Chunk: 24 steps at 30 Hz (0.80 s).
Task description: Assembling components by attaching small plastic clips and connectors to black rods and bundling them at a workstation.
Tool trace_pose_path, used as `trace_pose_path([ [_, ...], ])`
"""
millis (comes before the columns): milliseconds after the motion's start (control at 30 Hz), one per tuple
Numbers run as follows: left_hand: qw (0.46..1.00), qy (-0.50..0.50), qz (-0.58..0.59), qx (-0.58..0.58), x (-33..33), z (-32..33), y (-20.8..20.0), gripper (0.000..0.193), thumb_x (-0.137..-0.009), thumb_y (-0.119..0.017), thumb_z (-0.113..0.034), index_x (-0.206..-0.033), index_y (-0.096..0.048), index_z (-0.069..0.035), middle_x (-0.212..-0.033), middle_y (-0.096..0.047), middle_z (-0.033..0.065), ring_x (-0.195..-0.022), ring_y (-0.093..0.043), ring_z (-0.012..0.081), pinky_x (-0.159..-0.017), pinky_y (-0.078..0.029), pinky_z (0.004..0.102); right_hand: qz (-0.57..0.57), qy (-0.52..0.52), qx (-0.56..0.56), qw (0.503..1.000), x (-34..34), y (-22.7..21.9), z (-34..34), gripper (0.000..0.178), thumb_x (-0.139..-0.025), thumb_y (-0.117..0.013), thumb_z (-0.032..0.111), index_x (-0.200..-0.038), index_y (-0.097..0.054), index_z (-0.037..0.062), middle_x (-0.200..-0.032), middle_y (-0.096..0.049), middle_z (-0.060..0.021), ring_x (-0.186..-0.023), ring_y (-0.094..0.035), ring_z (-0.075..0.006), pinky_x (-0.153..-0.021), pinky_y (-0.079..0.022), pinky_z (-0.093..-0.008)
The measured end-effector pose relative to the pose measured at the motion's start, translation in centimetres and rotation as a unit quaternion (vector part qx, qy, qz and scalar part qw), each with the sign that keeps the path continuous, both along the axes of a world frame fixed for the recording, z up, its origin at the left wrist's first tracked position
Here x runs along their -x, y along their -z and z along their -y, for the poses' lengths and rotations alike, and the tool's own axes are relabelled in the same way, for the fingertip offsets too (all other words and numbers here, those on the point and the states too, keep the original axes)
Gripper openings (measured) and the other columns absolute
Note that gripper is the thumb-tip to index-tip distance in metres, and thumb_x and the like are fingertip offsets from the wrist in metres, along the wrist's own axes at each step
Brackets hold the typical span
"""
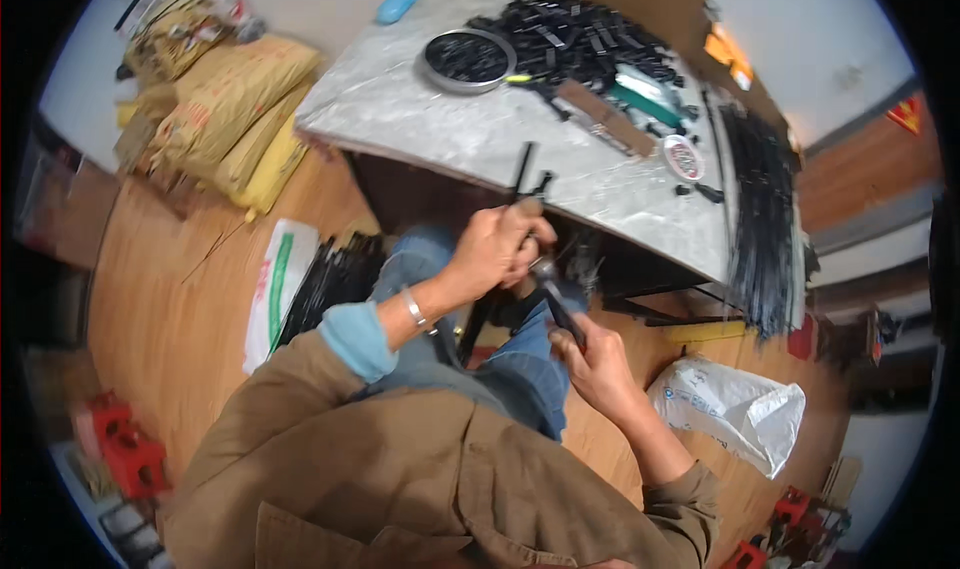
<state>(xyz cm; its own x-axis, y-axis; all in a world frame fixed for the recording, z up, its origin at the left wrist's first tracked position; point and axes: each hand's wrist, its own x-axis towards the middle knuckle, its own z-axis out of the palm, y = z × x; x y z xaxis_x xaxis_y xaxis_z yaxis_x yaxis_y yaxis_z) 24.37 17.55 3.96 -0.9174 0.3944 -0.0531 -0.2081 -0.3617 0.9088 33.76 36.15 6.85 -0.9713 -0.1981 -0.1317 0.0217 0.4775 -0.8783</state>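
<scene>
My left hand (pixel 497 249) is closed around a slim black strip (pixel 524 167), which sticks up past the fingers near the table's front edge. A second short black piece shows beside it; its lower part is hidden by the hand. My right hand (pixel 602 367) grips the dark handle of a hammer (pixel 562 309). The hammer's metal head is right by my left fingers, slightly blurred, and I cannot tell whether it touches the strip. Both hands are over my knees, just in front of the table (pixel 400 104).
On the table are a round metal tray (pixel 428 72) of black pieces, a heap of black parts (pixel 590 39), a brown block (pixel 605 119) and a round tin (pixel 683 157). Long black strips (pixel 755 229) hang at the right. Sacks (pixel 235 109) and a white bag (pixel 735 404) flank me.
</scene>
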Motion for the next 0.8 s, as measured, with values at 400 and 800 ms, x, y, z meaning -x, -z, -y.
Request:
trace_pose_path([
  [400, 0.997, 0.077, 0.0, 0.013, 0.8, -1.8, 0.1, 0.066, -0.092, -0.044, -0.059, -0.091, -0.056, 0.006, -0.054, -0.042, 0.0003, -0.043, -0.041, 0.0077, -0.042, -0.034, 0.0226, -0.16, 0.278, -0.447, 0.835, 21.4, -0.6, -16.7, 0.026, -0.084, -0.06, 0.028, -0.098, -0.065, 0.0067, -0.09, -0.066, -0.0188, -0.09, -0.062, -0.0375, -0.074, -0.047, -0.0463],
  [800, 0.997, 0.055, 0.032, 0.034, 2.6, -2.3, 0.9, 0.065, -0.092, -0.044, -0.059, -0.092, -0.056, 0.004, -0.055, -0.043, 0.0003, -0.045, -0.041, 0.0071, -0.042, -0.034, 0.0221, -0.123, 0.253, -0.395, 0.875, 26.9, -0.4, -18.3, 0.026, -0.08, -0.064, 0.029, -0.097, -0.069, 0.009, -0.088, -0.067, -0.0194, -0.089, -0.063, -0.0371, -0.077, -0.048, -0.0454],
])
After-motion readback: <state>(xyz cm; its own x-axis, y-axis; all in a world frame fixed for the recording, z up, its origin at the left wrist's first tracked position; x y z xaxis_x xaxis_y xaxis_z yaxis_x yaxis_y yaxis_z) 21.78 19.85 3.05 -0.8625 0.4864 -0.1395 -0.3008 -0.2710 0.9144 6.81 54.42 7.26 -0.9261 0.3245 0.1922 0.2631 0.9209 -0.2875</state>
